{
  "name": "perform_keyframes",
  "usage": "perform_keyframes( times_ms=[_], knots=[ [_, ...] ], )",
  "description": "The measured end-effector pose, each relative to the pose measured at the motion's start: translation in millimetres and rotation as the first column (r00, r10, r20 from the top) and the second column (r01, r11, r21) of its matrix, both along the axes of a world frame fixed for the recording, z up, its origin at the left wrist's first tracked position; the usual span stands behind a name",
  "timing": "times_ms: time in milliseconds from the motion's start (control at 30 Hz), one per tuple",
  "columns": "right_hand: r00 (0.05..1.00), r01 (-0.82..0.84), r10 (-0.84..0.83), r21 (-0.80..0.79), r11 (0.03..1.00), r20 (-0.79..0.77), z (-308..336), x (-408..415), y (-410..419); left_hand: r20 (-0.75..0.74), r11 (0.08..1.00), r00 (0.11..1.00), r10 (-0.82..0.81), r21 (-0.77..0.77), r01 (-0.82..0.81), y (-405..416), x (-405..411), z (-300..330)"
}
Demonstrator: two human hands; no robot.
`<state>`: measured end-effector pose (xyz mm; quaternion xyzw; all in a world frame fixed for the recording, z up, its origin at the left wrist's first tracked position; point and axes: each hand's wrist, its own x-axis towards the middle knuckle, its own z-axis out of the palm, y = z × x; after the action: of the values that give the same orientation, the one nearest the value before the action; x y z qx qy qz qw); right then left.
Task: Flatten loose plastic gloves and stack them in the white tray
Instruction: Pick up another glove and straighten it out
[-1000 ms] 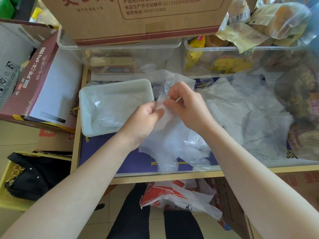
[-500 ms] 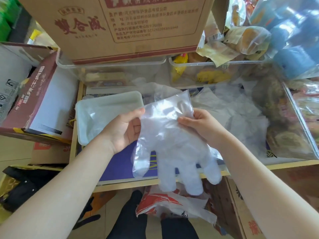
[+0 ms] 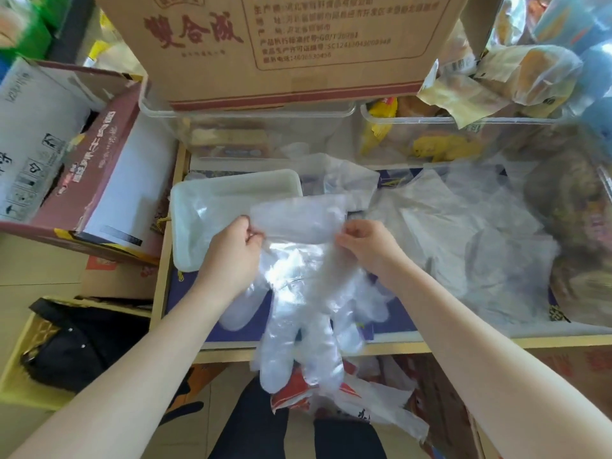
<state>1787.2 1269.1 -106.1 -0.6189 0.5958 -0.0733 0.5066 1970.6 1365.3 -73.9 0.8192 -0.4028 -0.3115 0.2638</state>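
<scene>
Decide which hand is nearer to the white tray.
Left. The left hand holds the glove by its cuff right over the white tray's near right edge; the right hand pinches the cuff's other side, beyond the tray.

A clear plastic glove (image 3: 298, 286) hangs fingers-down, cuff folded over, beside the white tray (image 3: 185, 207).

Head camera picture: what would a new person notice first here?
First, the clear plastic glove at the centre, pinched at its cuff by the left hand and the right hand, its fingers hanging down past the table edge. Next, the white tray just left of it, and the big cardboard box above.
</scene>
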Motion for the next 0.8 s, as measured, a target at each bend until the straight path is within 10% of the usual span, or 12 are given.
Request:
perform_keyframes(
  times_ms=[133,433,667,800],
  knots=[
    [0.967,-0.115,0.0,-0.437,0.892,-0.254,-22.2,16.8,-27.0,0.062,0.999,0.997,0.038,-0.019,-0.037,5.0,20.2,-5.1],
    [0.8,-0.467,0.078,-0.536,0.703,-0.594,-50.0,27.8,-59.9,-0.051,0.999,0.998,0.02,-0.03,-0.022,2.3,37.6,-9.5],
    [0.977,0.214,-0.181,-0.57,0.793,0.114,-8.3,1.8,-66.3,-0.182,0.998,0.982,0.042,-0.031,-0.048,-10.6,28.1,-2.9],
    [0.993,-0.057,-0.01,-0.54,0.84,-0.12,-4.6,-18.7,-61.0,-0.184,0.999,0.982,0.043,-0.008,-0.045,-17.2,16.6,2.4]
  ],
)
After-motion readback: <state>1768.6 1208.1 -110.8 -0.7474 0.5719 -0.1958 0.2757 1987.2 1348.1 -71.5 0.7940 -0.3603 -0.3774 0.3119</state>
